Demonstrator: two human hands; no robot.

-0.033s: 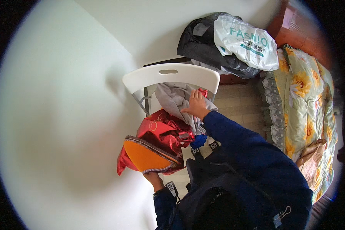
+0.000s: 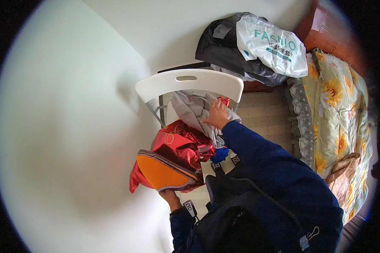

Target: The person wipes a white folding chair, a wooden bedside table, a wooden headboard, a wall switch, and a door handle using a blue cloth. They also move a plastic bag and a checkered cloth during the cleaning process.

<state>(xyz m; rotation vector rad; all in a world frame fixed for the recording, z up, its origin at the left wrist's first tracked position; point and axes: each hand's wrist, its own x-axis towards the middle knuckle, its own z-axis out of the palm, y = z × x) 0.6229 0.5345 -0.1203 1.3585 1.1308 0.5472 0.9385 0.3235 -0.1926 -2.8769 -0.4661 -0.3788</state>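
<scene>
In front of me, a glossy red bag lies crumpled on a white folding chair. Over its near end is an orange piece with striped grey edging; I cannot tell what it is. My left hand grips the orange piece's lower edge, with the fingertips hidden behind it. On the far side, a bunched grey cloth covers the seat beside the red bag. My right hand rests on this cloth, its fingers stretched out and the thumb apart.
A bit of blue fabric shows below the chair's right side. Behind the chair stands a large black bag with a white plastic bag on it. To the right is a bed with a flowered quilt. A white wall rises close on the left.
My right thumb has drawn in slightly on the grey cloth. The left hand, the orange piece and the red bag stay in place.
</scene>
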